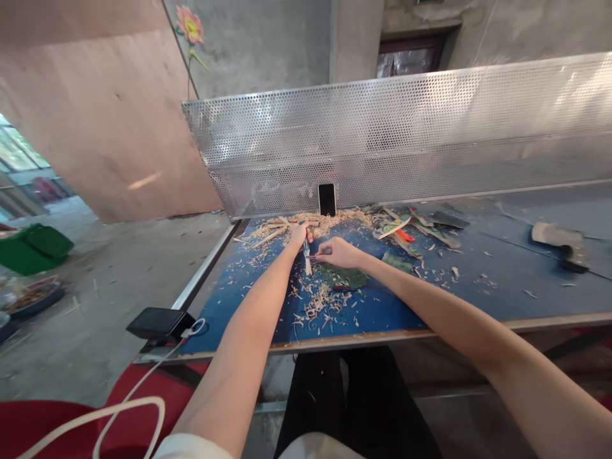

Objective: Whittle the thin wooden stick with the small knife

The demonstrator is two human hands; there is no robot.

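Note:
My left hand (300, 236) is closed around a slim piece (308, 264) with a dark teal upper part and a pale, wood-coloured lower end that points down toward me. Just to its right, my right hand (337, 252) pinches a thin purplish strip (312, 257) that reaches across to the piece. Whether the strip is tied to it I cannot tell. Under and beside my right hand lies a dark green cloth or leaf-like sheet (345, 276). Curly wood shavings (325, 301) are heaped on the blue tabletop (382, 311) in front of me.
A phone (327, 199) leans against a perforated metal screen (382, 137) behind more shavings and pale sticks (269, 237). Scraps and an orange-handled tool (404, 235) lie to the right, near a curved brown piece (557, 239). A black device (160, 324) with a white cable sits at the left corner.

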